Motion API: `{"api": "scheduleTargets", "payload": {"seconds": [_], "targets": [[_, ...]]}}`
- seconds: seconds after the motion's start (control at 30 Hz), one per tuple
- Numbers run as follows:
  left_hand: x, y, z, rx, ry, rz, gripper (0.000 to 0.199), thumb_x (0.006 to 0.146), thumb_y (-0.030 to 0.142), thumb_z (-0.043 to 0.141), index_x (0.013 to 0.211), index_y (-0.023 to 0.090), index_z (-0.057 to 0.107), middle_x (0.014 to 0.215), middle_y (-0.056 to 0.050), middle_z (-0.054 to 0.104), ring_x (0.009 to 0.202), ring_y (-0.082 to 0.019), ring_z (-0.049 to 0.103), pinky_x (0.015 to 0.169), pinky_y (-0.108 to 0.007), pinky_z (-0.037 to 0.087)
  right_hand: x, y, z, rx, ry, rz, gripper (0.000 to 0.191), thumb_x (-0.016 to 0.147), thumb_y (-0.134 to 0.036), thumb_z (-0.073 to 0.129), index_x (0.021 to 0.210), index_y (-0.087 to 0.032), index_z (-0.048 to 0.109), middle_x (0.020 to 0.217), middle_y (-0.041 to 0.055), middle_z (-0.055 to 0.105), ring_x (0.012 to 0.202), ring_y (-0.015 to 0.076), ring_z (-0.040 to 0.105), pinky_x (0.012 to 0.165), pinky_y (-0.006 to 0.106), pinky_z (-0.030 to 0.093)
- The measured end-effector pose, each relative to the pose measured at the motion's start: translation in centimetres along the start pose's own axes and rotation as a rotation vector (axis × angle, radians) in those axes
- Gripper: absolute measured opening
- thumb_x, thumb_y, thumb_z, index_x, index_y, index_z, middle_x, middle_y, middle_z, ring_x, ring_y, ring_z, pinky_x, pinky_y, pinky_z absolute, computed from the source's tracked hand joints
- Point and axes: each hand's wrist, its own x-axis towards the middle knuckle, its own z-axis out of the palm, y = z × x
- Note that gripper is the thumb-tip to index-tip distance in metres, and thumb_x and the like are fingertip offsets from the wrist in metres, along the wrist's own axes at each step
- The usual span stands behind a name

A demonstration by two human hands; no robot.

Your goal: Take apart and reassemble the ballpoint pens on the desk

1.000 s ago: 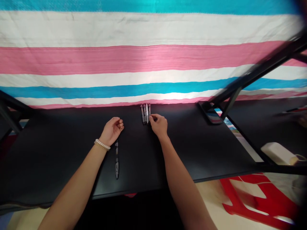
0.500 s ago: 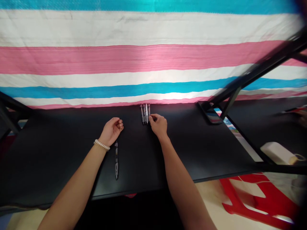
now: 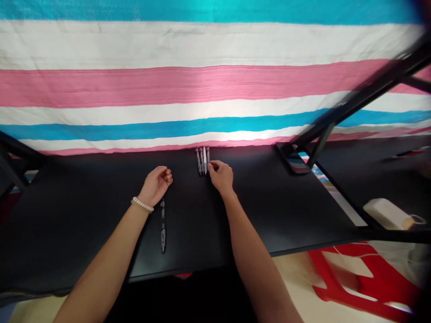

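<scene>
While right hand [image 3: 220,176] sits just beside four side-by-side pens [image 3: 202,160], long axes running away from person, fingers [image 3: 212,167] curled together; left hand [image 3: 156,185] likewise curled, empty, near lone pen [image 3: 163,226] on black surface [image 3: 84,233].

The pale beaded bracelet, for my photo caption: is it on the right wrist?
No, the pale beaded bracelet circles the wrist of the left hand.

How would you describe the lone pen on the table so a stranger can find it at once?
On the black table below the striped pink, white and blue cloth, find the person's left hand, with its beaded bracelet. Just below that hand, a single dark pen lies by itself, pointing toward the person. The other pens lie in a tight group by the right hand.
</scene>
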Motion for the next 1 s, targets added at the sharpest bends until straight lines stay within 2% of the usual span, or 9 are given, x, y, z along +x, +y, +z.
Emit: {"api": "scheduleTargets", "payload": {"seconds": [0.3,0.43,0.5,0.63,0.8,1.0], "targets": [[0.0,0.0,0.0,0.01,-0.004,0.0,0.014,0.075,0.015,0.071,0.07,0.014,0.059,0.069,-0.001,0.057,0.059,-0.007,0.051,0.058,-0.019,0.046,0.0,-0.1,0.0,0.014,0.012,-0.008,0.028,0.089,-0.036,0.054,0.1,-0.02,0.074,0.088,0.0079,0.075,0.082,0.0227,0.068,0.077,0.034,0.049],[0.1,0.0,-0.1,0.006,-0.004,0.003,0.013,0.075,0.016,0.071,0.07,0.014,0.059,0.069,-0.002,0.058,0.059,-0.007,0.052,0.058,-0.019,0.046,-0.2,-0.1,-0.2,0.04,-0.006,-0.023,0.031,0.087,-0.038,0.055,0.105,-0.019,0.072,0.082,0.0058,0.072,0.075,0.0211,0.066,0.076,0.034,0.049],[0.1,0.0,-0.1,0.003,-0.004,0.006,0.013,0.075,0.015,0.071,0.071,0.013,0.059,0.069,-0.002,0.058,0.059,-0.007,0.052,0.058,-0.019,0.046,-0.4,0.2,-0.5,0.072,-0.034,-0.052,0.038,0.084,-0.04,0.059,0.113,-0.017,0.068,0.081,0.0044,0.069,0.069,0.0187,0.062,0.074,0.034,0.049],[0.1,-0.1,-0.2,-0.002,-0.006,0.005,0.013,0.075,0.015,0.071,0.071,0.013,0.059,0.069,-0.002,0.058,0.059,-0.007,0.053,0.057,-0.019,0.046,-1.2,1.2,-1.2,0.169,-0.123,-0.117,0.058,0.077,-0.042,0.065,0.127,-0.013,0.056,0.093,0.0065,0.065,0.066,0.0156,0.058,0.071,0.034,0.051],[0.1,0.0,-0.2,-0.005,0.001,-0.001,0.013,0.075,0.015,0.071,0.07,0.013,0.06,0.069,-0.002,0.058,0.059,-0.007,0.052,0.058,-0.019,0.046,-1.4,2.3,-1.5,0.217,-0.209,-0.219,0.069,0.069,-0.029,0.069,0.134,-0.015,0.049,0.102,0.0078,0.06,0.075,0.0167,0.057,0.076,0.036,0.053],[-0.1,0.1,0.1,0.004,0.004,0.003,0.014,0.075,0.016,0.072,0.069,0.014,0.059,0.069,-0.002,0.057,0.059,-0.007,0.052,0.058,-0.019,0.045,-1.0,2.5,-1.3,0.232,-0.216,-0.194,0.063,0.072,-0.023,0.064,0.133,-0.017,0.049,0.1,0.0066,0.061,0.072,0.0152,0.058,0.075,0.035,0.053]]}}
